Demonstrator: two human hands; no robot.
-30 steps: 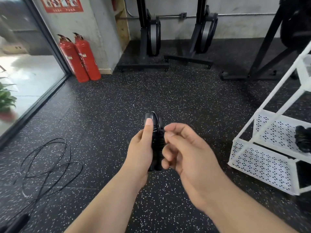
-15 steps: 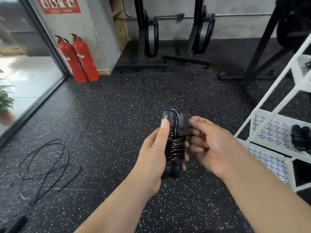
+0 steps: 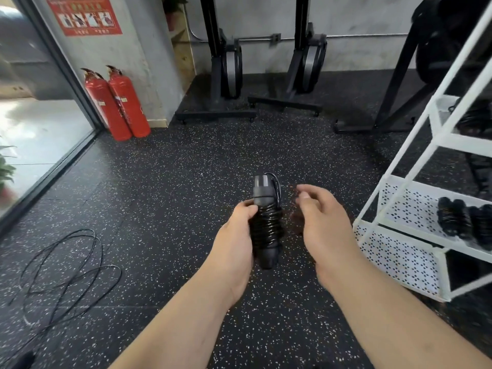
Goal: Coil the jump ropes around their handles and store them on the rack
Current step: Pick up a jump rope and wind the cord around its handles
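Coiled jump rope (image 3: 266,225) held upright in the left hand (image 3: 234,241).
The left hand grips the wound bundle at mid-length, thumb across the coils. The right hand (image 3: 324,222) sits just beside the bundle without touching it, fingers loosely curled and empty. The white rack (image 3: 399,259) stands to the right of the right hand.

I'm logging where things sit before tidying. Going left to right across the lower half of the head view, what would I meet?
loose jump rope on the floor → left hand → coiled jump rope that it grips → right hand, holding nothing → white rack
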